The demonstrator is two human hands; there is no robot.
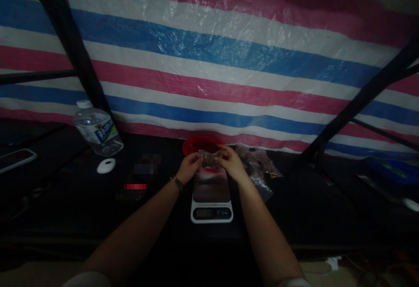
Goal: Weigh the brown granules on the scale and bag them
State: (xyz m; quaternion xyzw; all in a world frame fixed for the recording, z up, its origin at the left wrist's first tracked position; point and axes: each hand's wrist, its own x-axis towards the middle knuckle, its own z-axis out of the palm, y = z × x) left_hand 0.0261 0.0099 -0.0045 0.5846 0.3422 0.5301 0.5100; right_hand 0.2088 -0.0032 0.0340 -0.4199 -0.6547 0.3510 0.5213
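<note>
Between my two hands is a small clear plastic bag [209,159] with brownish contents, held above the far end of a kitchen scale [212,186]. My left hand [190,167] pinches the bag's left side, and my right hand [231,163] grips its right side. The scale has a white body, a shiny flat plate and a dark display at the near end. Just behind the bag sits a red bowl [199,144], partly hidden by my hands. To the right of my right hand lie several filled plastic bags [268,165] and a flatter clear bag [262,186].
On the left of the black table [163,221] stand a large plastic bottle [100,132] and a white oval object [106,165]. A phone [18,159] lies at the far left. A striped plastic sheet [209,69] hangs behind, with dark frame bars [77,51] at both sides.
</note>
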